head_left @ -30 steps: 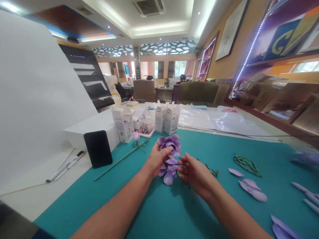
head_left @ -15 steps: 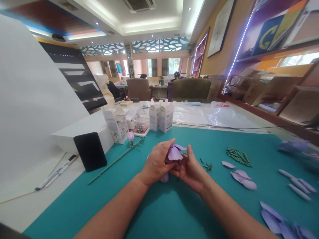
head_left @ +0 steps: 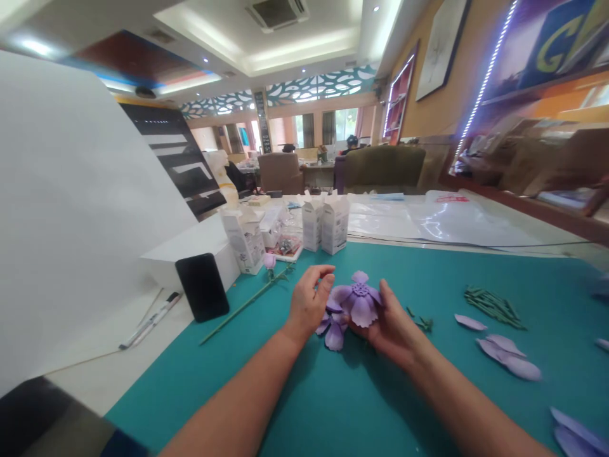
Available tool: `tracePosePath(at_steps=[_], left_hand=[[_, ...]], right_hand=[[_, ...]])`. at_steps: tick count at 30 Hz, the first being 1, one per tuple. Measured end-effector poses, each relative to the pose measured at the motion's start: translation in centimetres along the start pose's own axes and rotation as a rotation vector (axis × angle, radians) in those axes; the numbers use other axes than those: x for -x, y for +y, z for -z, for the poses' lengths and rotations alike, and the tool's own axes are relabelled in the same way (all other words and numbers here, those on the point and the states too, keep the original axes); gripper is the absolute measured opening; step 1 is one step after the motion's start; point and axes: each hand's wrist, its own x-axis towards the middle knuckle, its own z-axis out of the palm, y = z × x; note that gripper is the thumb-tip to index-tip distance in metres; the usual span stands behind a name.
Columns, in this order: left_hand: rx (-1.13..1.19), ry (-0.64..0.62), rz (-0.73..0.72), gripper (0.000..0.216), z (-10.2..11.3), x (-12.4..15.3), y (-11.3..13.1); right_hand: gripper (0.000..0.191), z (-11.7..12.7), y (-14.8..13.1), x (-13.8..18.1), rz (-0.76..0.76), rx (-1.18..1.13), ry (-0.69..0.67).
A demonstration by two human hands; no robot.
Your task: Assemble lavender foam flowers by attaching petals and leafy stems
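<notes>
A purple artificial flower (head_left: pixel 358 301) rests in my right hand (head_left: pixel 392 327), whose fingers curl up around its underside. More purple petals (head_left: pixel 333 327) hang below it, just above the teal mat (head_left: pixel 304 406). My left hand (head_left: pixel 308 301) is beside the flower on its left, fingers loosely curled and apart from the bloom, thumb near the lower petals. A green stem with a small purple bud (head_left: pixel 270 261) lies on the mat to the left of my hands.
Loose purple petals (head_left: pixel 507 355) and a pile of green stem pieces (head_left: pixel 492 304) lie at the right. White cartons (head_left: pixel 328 223) and a black phone (head_left: pixel 202 287) leaning on a white box stand at the back left. Pens (head_left: pixel 150 320) lie beside the mat.
The flower has turned so its open face shows again. My left hand has let go of the bloom and drawn to its left; my right hand now cups it from below.
</notes>
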Motion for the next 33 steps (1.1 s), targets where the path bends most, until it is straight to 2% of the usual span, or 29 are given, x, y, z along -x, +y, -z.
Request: tracePosePath(at_steps=[4, 8, 12, 18, 21, 24, 28, 30, 33], left_hand=[[-0.391, 0.068, 0.136, 0.029, 1.4, -1.8, -1.5], [-0.625, 0.078, 0.24, 0.032, 3.8, -4.0, -3.1], [-0.864, -0.005, 0.299, 0.032, 5.1, -5.6, -4.3], [-1.147, -0.136, 0.327, 0.028, 4.5, -6.2, -5.4], [-1.233, -0.184, 0.362, 0.025, 4.3, -6.5, -6.0], [-1.273, -0.215, 0.425, 0.034, 4.1, -6.9, -6.2], [-1.241, -0.231, 0.501, 0.034, 3.8, -7.3, -5.2], [-1.195, -0.216, 0.491, 0.021, 3.7, -7.7, -4.6], [-1.085, -0.166, 0.43, 0.019, 3.7, -8.5, -4.2]], right_hand=[[0.04, 0.5, -0.3, -0.4, 0.008, -0.001, 0.032], [0.036, 0.8, -0.6, -0.6, 0.055, 0.013, 0.055], [0.033, 0.6, -1.0, -0.4, 0.071, 0.011, 0.094], [0.036, 0.5, -1.6, -0.2, 0.082, 0.015, 0.093], [0.034, 0.7, -1.7, -0.4, 0.096, 0.008, 0.085], [0.031, 0.8, -1.8, -0.7, 0.106, -0.014, 0.078], [0.035, 0.7, -2.1, -0.7, 0.089, -0.075, 0.067], [0.037, 0.8, -2.3, -1.0, 0.094, -0.1, 0.051], [0.038, 1.2, -2.7, -1.9, 0.118, -0.091, 0.052]])
